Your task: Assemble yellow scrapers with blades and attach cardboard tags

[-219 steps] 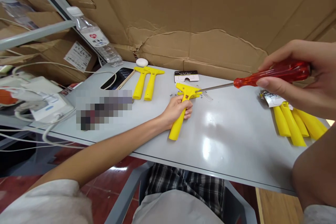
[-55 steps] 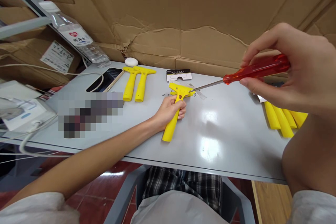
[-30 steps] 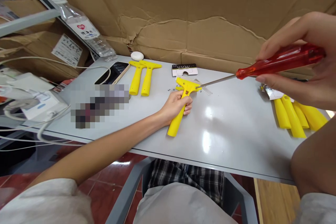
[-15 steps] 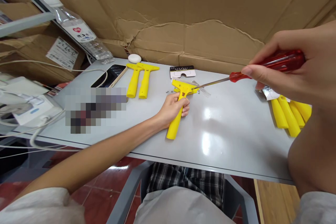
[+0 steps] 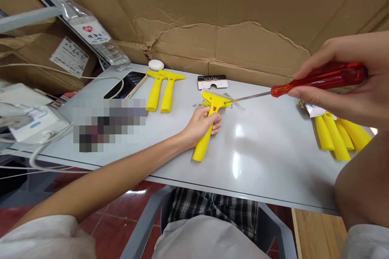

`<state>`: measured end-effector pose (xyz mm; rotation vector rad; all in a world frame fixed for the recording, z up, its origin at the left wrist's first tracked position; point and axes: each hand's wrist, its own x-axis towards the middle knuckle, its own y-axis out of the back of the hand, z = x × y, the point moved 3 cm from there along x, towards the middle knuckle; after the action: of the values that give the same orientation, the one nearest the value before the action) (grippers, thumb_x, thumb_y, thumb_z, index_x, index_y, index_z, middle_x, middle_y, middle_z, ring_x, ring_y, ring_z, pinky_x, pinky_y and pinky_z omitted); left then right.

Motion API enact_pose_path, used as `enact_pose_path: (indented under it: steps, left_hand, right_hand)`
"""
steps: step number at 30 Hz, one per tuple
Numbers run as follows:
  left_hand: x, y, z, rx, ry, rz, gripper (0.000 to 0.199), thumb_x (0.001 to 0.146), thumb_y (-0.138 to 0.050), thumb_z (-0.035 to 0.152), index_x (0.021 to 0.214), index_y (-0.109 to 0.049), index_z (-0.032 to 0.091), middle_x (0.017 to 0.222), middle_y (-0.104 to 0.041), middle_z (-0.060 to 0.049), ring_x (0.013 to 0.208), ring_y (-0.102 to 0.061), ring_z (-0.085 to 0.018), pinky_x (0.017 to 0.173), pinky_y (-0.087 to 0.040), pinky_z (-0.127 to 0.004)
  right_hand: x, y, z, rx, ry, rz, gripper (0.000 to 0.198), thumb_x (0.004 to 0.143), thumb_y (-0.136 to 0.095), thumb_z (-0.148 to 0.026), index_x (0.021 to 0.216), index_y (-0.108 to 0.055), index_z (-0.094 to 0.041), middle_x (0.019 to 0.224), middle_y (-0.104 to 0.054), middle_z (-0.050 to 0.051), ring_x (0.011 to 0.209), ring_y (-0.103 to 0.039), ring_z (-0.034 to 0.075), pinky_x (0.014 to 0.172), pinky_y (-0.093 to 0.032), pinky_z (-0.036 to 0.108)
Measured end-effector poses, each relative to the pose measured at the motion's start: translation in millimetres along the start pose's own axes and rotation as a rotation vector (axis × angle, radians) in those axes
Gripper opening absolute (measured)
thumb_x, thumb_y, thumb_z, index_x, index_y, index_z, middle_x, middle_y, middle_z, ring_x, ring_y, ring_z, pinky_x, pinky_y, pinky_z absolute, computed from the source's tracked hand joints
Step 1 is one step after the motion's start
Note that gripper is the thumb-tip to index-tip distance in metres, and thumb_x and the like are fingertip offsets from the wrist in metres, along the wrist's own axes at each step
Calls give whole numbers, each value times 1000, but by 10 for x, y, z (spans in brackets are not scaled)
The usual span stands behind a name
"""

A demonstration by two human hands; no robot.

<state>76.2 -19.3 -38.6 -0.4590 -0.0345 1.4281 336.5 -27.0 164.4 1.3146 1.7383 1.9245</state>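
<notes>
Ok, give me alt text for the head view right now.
The right hand holds a red screwdriver, its tip at the head of a yellow T-shaped tool gripped in the left hand. Two similar tools lie near a phone.

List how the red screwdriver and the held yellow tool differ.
The red screwdriver narrows to a thin metal shaft; the yellow tool widens into a T-shaped head. The right hand holds the red screwdriver, the left hand the yellow tool. Both have long handles.
</notes>
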Motion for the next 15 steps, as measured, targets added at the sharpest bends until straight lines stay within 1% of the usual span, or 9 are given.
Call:
enact_pose_path:
  steps: [5,8,10,13,15]
  left_hand:
    - [-20,-1,3,21,1,-7,28,68,-75,14,70,-48,21,60,-45,6,50,-45,-7,47,-35,-21]
    - [-20,7,6,20,0,0,27,68,-74,14,70,-48,21,60,-44,6,51,-45,-7,47,-35,-22]
    - [-10,15,4,18,1,2,27,68,-74,15,69,-48,21,60,-44,6,51,-45,-7,47,-35,-22]
    - [9,21,4,22,-4,6,28,68,-75,17,68,-47,21,61,-44,6,51,-43,-7,48,-35,-22]
    - [18,18,16,30,-8,7,28,68,-74,18,67,-46,21,61,-44,6,51,-42,-7,47,-34,-22]
  right_hand:
    - [1,1,-2,-36,-20,13,26,92,-78,-66,100,-78,-41,83,-78,-3,67,-70,20,61,-51,43]
    - [-1,-10,-18,-53,-20,4,23,94,-77,-64,98,-77,-42,77,-75,-3,61,-67,20,63,-53,44]
    - [10,-26,-17,-63,-22,14,28,95,-75,-67,96,-77,-39,72,-72,-4,57,-64,17,62,-53,43]
    - [27,-36,15,-43,-29,39,41,96,-71,-75,91,-76,-34,69,-71,-5,56,-62,14,58,-51,39]
    - [21,-19,54,-25,-25,42,42,96,-71,-75,93,-76,-33,71,-73,-5,59,-64,13,58,-49,37]
